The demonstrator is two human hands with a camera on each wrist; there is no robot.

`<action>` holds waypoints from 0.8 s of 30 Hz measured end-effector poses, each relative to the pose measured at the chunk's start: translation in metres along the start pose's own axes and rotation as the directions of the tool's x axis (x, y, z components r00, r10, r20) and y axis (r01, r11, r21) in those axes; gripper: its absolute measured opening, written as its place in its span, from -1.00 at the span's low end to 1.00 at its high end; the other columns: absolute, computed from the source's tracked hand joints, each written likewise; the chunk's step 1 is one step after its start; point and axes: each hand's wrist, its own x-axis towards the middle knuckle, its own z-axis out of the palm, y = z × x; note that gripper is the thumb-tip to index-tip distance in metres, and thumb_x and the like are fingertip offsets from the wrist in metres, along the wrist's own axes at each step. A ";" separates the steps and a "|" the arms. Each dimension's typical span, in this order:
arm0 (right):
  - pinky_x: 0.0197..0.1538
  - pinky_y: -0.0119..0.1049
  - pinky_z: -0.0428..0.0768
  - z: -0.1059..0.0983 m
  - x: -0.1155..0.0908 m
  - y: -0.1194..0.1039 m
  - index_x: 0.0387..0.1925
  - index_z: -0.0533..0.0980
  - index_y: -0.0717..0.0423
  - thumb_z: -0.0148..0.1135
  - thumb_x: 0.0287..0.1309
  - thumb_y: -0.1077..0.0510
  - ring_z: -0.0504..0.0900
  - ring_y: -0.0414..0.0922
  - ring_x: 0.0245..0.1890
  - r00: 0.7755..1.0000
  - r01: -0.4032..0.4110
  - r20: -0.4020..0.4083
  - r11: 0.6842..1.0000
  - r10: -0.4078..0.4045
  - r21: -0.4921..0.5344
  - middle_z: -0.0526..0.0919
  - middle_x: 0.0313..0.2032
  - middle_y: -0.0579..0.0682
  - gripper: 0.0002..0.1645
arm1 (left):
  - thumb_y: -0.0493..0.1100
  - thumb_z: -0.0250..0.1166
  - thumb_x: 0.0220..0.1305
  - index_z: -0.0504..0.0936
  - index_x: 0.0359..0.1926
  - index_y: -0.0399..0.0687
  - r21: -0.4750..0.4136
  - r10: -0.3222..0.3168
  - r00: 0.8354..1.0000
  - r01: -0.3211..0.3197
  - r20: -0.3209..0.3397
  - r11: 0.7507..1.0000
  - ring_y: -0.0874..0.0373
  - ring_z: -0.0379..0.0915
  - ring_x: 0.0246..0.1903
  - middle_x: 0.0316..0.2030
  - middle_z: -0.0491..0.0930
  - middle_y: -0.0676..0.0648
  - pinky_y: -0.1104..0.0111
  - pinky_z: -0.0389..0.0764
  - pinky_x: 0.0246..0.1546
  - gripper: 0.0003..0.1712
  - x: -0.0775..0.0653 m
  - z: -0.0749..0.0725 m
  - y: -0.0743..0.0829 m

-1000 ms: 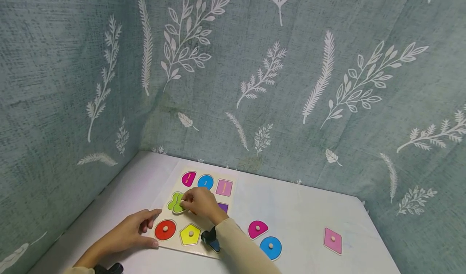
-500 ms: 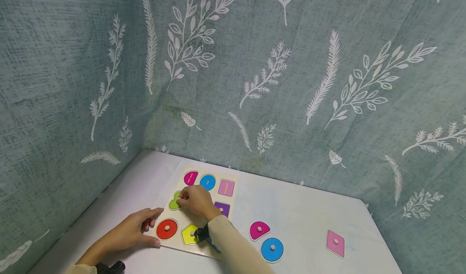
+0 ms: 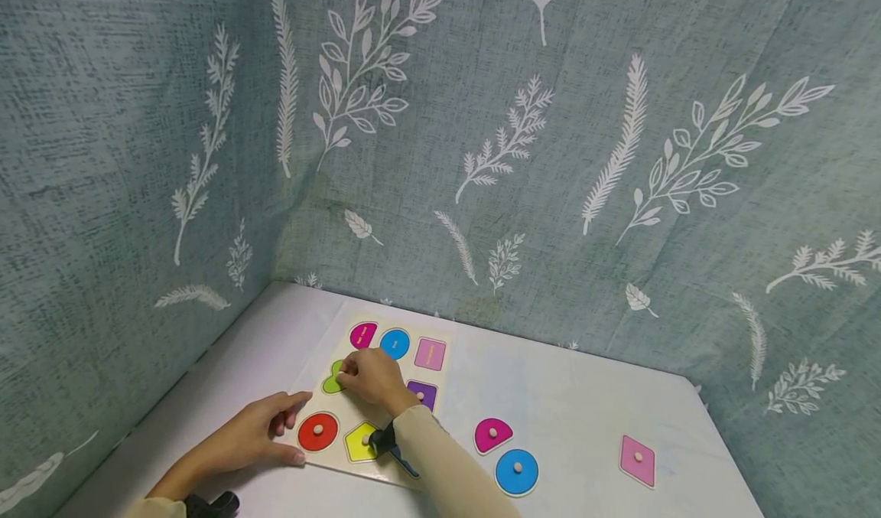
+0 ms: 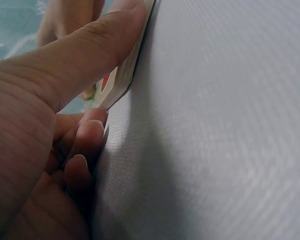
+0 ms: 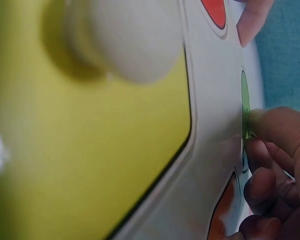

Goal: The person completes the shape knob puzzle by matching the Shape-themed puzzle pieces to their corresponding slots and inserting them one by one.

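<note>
My right hand (image 3: 377,380) pinches the green puzzle piece (image 3: 330,383) at the left side of the wooden puzzle board (image 3: 344,409). In the right wrist view the fingertips (image 5: 270,127) are right at the green face, which lies level with the board. My left hand (image 3: 244,438) grips the board's near left corner, thumb along the front edge and fingers at the left edge. A red round piece (image 3: 310,441) and a yellow pentagon (image 3: 355,446) sit in the board's near row. The purple square (image 3: 428,390) is partly behind my right wrist.
To the board's right lie a loose magenta half-round piece (image 3: 484,443), a blue circle (image 3: 509,483) and a pink rhombus (image 3: 637,470), all knobbed. Magenta, blue and pink printed recesses line the board's far row. Patterned cloth (image 3: 413,158) stands behind the table.
The green piece, earlier offset over its green recess, now lines up with it. My right hand has shifted slightly left with it. The left hand keeps its place on the board.
</note>
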 end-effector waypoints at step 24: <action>-0.33 -0.40 0.51 -0.049 -0.046 0.046 -0.16 0.73 -0.03 0.42 0.28 0.05 0.53 -0.33 -0.44 0.995 -0.097 -0.015 0.983 0.100 0.153 0.68 -0.42 -0.25 -0.85 | 0.09 0.73 -0.20 0.46 0.32 -0.37 0.021 -0.041 0.999 0.041 -0.012 0.999 0.29 0.29 -0.34 -0.32 0.39 0.02 0.40 0.40 -0.38 0.11 0.002 0.003 -0.001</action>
